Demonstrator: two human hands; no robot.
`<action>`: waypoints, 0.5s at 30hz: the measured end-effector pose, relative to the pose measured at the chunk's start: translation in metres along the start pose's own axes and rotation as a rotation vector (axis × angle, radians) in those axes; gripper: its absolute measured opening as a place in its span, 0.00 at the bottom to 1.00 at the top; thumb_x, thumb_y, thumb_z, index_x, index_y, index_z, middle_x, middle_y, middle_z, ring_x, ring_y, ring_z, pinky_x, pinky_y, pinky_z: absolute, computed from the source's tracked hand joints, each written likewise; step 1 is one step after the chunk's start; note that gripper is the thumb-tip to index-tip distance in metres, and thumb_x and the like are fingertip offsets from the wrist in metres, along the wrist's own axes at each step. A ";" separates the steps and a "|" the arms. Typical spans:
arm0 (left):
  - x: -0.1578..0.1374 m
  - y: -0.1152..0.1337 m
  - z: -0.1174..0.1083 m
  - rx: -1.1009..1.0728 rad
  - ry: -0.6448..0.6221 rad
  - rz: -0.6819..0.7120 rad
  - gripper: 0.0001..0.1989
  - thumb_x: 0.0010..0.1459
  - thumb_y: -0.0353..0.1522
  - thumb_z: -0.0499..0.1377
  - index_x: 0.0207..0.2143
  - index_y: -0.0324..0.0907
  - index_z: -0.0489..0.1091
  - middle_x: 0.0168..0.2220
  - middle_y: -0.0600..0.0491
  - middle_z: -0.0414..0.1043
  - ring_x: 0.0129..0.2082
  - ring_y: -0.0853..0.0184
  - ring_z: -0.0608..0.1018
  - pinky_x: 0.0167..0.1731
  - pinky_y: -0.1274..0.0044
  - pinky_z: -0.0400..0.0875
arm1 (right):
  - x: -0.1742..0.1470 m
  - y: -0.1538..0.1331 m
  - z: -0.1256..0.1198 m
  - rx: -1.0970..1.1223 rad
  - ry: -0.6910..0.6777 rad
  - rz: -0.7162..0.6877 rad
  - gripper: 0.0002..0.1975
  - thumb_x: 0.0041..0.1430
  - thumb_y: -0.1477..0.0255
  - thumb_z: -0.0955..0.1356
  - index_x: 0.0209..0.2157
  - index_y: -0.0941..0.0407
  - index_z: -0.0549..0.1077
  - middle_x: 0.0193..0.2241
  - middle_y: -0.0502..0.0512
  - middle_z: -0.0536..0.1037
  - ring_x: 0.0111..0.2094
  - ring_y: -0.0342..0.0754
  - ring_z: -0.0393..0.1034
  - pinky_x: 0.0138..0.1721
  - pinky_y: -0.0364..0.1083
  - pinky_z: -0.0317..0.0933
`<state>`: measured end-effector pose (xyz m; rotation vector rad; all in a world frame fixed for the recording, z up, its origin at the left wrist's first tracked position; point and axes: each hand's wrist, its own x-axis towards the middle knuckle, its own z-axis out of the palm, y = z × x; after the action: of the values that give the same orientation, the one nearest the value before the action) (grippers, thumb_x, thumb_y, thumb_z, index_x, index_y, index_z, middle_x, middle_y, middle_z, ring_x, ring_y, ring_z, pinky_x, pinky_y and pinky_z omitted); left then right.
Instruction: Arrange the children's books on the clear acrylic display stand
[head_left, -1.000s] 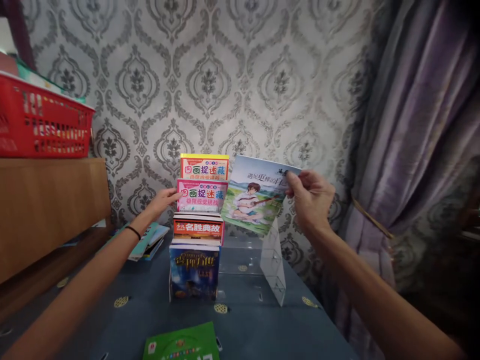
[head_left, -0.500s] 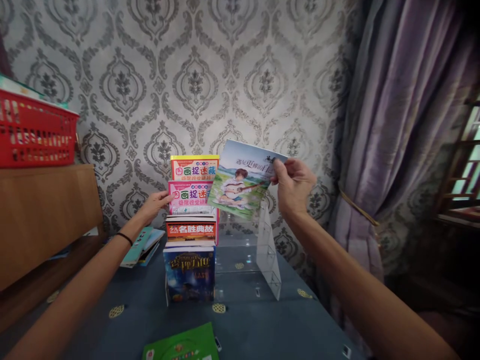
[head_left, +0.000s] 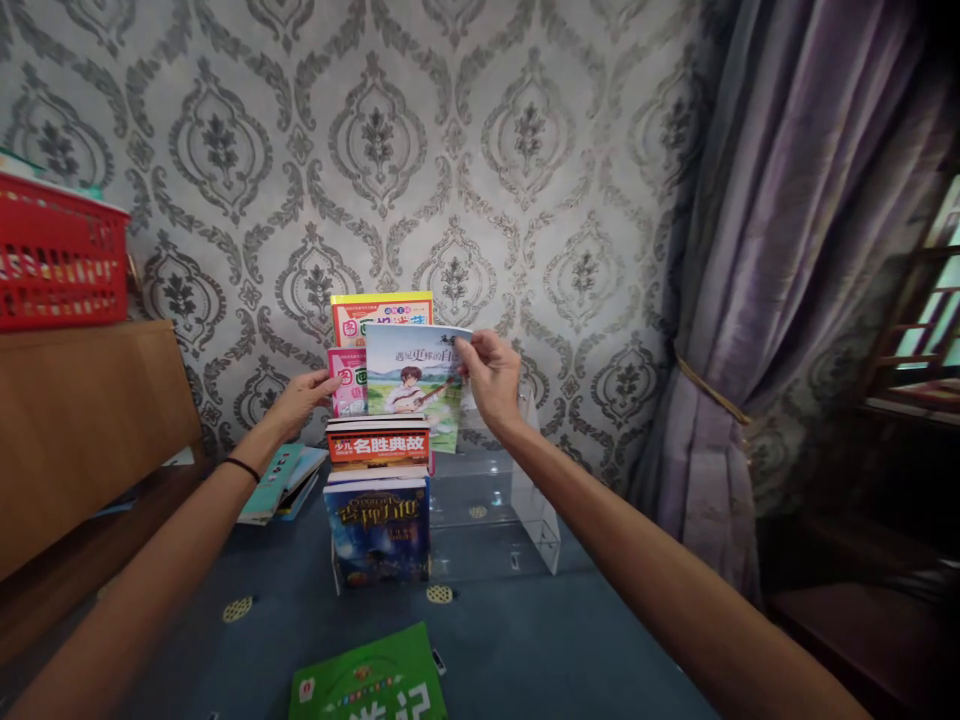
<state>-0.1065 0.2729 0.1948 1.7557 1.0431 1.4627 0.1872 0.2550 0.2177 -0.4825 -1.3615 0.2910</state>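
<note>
My right hand (head_left: 491, 378) pinches the upper right corner of a thin picture book (head_left: 412, 375), whose cover shows a child with a guitar in a green field. It stands nearly upright in front of a pink book (head_left: 346, 385) and a yellow-topped book (head_left: 381, 305); its lower part is behind the front rows. My left hand (head_left: 304, 398) has its fingers closed at the left edge of the pink book. All these are at a clear stepped book rack (head_left: 540, 515), whose lower tiers hold an orange-red book (head_left: 379, 447) and a dark blue book (head_left: 381, 530).
A green book (head_left: 367, 675) lies on the dark blue tablecloth (head_left: 525, 640) at the front. Several books (head_left: 281, 485) are piled left of the rack. A red basket (head_left: 64, 250) stands on a wooden cabinet (head_left: 90, 430); a purple curtain (head_left: 735, 300) hangs at the right.
The picture book has moved left and down and is straighter, now overlapping the pink and yellow-topped books. My left hand stays at the pink book's edge. The view has shifted slightly.
</note>
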 end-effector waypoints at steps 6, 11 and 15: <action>0.000 0.001 0.001 -0.006 0.023 -0.020 0.33 0.36 0.56 0.71 0.37 0.40 0.79 0.36 0.50 0.81 0.35 0.63 0.77 0.33 0.76 0.71 | 0.010 -0.007 0.015 0.003 -0.019 -0.050 0.12 0.60 0.59 0.67 0.29 0.51 0.66 0.22 0.46 0.67 0.23 0.42 0.63 0.27 0.44 0.63; -0.002 0.001 0.002 -0.042 0.018 -0.018 0.34 0.36 0.55 0.72 0.39 0.40 0.80 0.36 0.49 0.81 0.36 0.62 0.78 0.35 0.75 0.73 | 0.006 0.000 0.013 0.060 -0.066 -0.030 0.14 0.60 0.57 0.68 0.29 0.51 0.66 0.23 0.45 0.67 0.22 0.41 0.63 0.26 0.44 0.64; -0.001 -0.001 0.001 -0.041 0.023 -0.012 0.34 0.37 0.55 0.72 0.40 0.40 0.80 0.38 0.49 0.82 0.36 0.62 0.79 0.35 0.75 0.74 | -0.010 0.016 0.006 0.019 -0.112 0.047 0.16 0.58 0.55 0.68 0.28 0.52 0.66 0.22 0.45 0.67 0.22 0.42 0.64 0.25 0.44 0.62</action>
<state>-0.1055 0.2723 0.1930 1.7051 1.0258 1.4901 0.1805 0.2653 0.2022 -0.4885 -1.4563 0.3734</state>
